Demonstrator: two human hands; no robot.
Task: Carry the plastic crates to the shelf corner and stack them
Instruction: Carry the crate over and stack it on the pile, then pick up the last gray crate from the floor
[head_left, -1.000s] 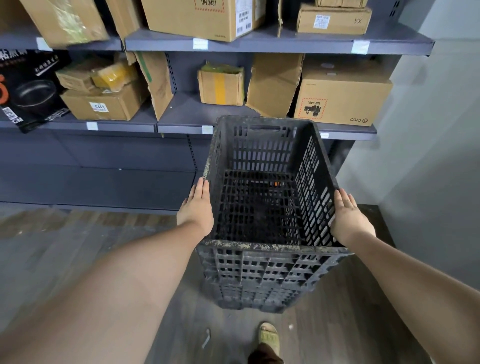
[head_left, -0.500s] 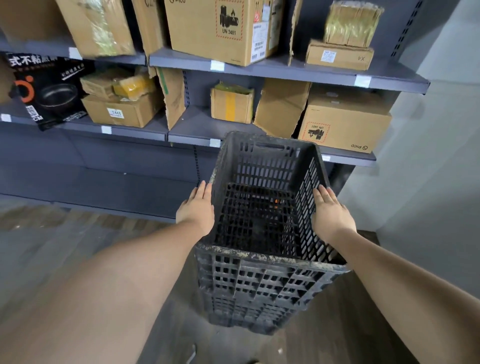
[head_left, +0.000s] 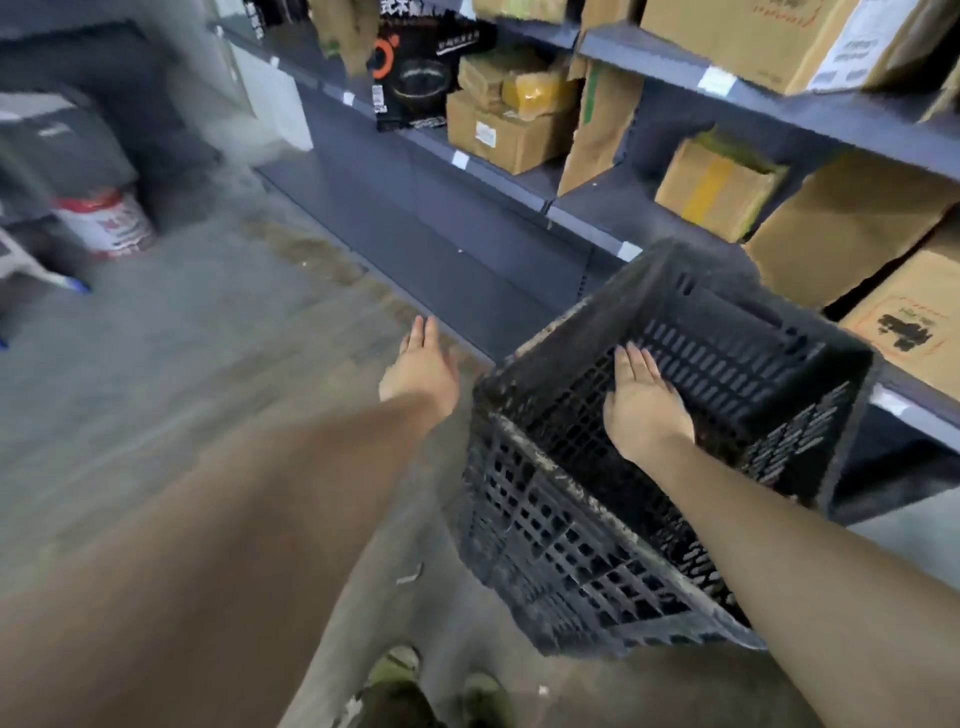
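A stack of black slatted plastic crates (head_left: 571, 540) stands on the floor against the shelf corner at the right, the top one dusty along its rim. My left hand (head_left: 422, 366) hangs in the air left of the stack, fingers straight, touching nothing. My right hand (head_left: 644, 402) hovers over the open top of the upper crate with fingers straight and holds nothing. The lower crates are mostly hidden behind the upper one's wall.
Grey metal shelving (head_left: 587, 228) with cardboard boxes (head_left: 506, 132) runs along the right. A white and red bucket (head_left: 106, 223) stands on the floor at the far left by dark furniture. The wood-pattern floor (head_left: 208, 364) lies open to the left. My feet (head_left: 400, 675) show below.
Both hands have come off the sides of the top crate. My view has swung sharply to the left, away from the shelf corner, and the frame is blurred by the turn.
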